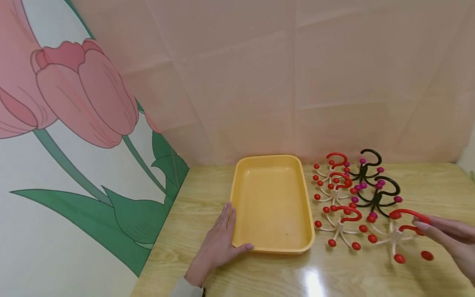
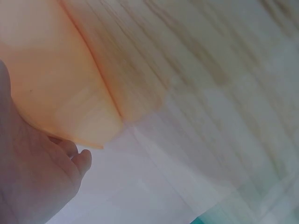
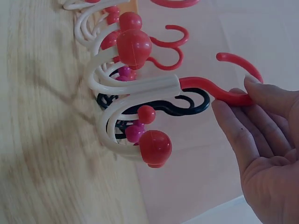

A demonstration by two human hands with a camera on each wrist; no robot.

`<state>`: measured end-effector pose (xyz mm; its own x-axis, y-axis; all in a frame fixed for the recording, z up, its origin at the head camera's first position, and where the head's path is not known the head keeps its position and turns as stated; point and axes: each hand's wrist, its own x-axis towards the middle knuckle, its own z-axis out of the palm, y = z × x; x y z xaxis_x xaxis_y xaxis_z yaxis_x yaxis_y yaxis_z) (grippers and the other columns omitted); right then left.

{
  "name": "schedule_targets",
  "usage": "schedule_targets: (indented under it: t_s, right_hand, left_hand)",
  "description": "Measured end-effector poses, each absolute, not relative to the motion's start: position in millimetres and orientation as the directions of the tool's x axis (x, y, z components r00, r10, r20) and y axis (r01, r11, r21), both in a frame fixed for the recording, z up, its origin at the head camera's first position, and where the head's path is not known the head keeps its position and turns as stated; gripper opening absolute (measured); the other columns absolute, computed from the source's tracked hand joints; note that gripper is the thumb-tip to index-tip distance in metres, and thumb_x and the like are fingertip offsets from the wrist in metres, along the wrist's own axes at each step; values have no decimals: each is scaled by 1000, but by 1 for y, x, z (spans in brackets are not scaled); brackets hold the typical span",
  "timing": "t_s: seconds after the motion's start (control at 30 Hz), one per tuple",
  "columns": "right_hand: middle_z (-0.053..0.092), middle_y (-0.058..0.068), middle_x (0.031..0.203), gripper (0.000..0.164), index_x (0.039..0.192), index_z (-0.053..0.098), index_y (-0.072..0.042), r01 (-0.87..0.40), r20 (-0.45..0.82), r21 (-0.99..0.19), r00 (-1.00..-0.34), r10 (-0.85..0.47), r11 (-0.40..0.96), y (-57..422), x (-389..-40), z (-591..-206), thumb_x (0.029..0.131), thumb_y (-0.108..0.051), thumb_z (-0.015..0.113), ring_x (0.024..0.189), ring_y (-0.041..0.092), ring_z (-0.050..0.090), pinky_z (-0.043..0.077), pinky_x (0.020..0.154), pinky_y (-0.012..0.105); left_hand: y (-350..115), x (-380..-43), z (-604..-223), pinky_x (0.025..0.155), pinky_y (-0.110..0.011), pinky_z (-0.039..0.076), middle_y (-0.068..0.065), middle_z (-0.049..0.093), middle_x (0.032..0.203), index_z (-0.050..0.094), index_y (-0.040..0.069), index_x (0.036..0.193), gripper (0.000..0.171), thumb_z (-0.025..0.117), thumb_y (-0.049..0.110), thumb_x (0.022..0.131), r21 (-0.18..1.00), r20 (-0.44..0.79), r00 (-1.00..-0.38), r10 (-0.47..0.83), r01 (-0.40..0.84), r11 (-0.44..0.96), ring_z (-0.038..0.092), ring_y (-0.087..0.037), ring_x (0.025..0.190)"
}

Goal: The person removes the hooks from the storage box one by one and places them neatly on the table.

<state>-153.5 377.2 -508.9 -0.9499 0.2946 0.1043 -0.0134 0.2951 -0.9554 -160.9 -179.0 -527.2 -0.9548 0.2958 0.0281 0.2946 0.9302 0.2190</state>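
Note:
My right hand (image 1: 454,239) pinches the red hook of a white claw-shaped hanger (image 1: 396,237) between thumb and fingers. In the right wrist view this hanger (image 3: 156,86) hangs off the wooden surface, with red balls tipping its curved white prongs. My left hand (image 1: 219,245) lies at the near left corner of a yellow tray (image 1: 272,210). Its fingers stretch along the tray's left side and the thumb reaches the near rim. The left wrist view shows this hand (image 2: 42,186) against the tray's edge (image 2: 96,65), partly cut off by the frame.
Three more white hangers with red hooks, one of them nearest (image 1: 340,229), stand in a column right of the tray. Two black hangers with purple balls, including the front one (image 1: 377,198), stand beside them. A pink cloth (image 1: 259,82) hangs behind the wooden table (image 1: 178,218).

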Motion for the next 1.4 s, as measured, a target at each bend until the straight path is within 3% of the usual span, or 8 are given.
schedule_targets:
  t_s: [0.27, 0.47, 0.73, 0.87, 1.13, 1.4]
  right_hand:
    - [77, -31, 92, 42, 108, 82, -28, -164, 202, -970, -955, 216, 181, 378, -156, -519, 96, 9, 67, 82, -16, 71, 53, 66, 3]
    - [76, -33, 90, 40, 110, 81, -32, -96, 129, -984, -967, 219, 152, 378, -160, -524, 98, 4, 68, 80, -16, 71, 53, 65, 4]
    - [65, -48, 86, 28, 120, 74, -40, 107, -11, -948, -952, 307, 300, 374, -161, -522, 99, -22, 75, 75, -23, 64, 41, 65, -2]
    - [58, -53, 85, 26, 120, 71, -43, 153, -27, -919, -944, 330, 363, 372, -161, -521, 98, -30, 75, 74, -23, 62, 40, 63, 0]
    - [66, -46, 87, 27, 121, 75, -31, 72, 22, -945, -959, 281, 320, 372, -160, -526, 98, -17, 75, 74, -20, 66, 45, 63, 2]
    - [65, -47, 91, 32, 123, 73, -36, 81, -2, -952, -966, 258, 297, 375, -159, -530, 97, -18, 76, 78, -22, 65, 45, 70, 0]
  left_hand:
    - [-179, -161, -527, 133, -47, 27, -5, -12, 178, 9, 6, 169, 120, 48, 87, 90, 217, 34, -956, 293, 293, 931, -1, -25, 167]
    - [-178, -162, -528, 134, -46, 26, -4, -14, 178, 7, 7, 169, 120, 47, 88, 90, 217, 24, -957, 290, 288, 933, -3, -24, 167]
    - [-179, -163, -528, 133, -46, 27, -6, -11, 179, 9, 6, 169, 120, 47, 87, 90, 219, 38, -954, 298, 299, 929, -1, -26, 167]
    - [-178, -163, -528, 133, -47, 27, -10, -6, 180, 9, 6, 169, 120, 46, 88, 90, 220, 41, -953, 300, 302, 928, -1, -25, 167]
    - [-178, -163, -527, 132, -47, 29, -11, -4, 180, 9, 6, 169, 121, 42, 91, 89, 216, 36, -955, 293, 294, 931, -1, -26, 168]
    - [-180, -161, -527, 133, -47, 28, -10, -6, 180, 9, 6, 169, 119, 47, 87, 91, 217, 41, -952, 303, 305, 927, 0, -27, 168]
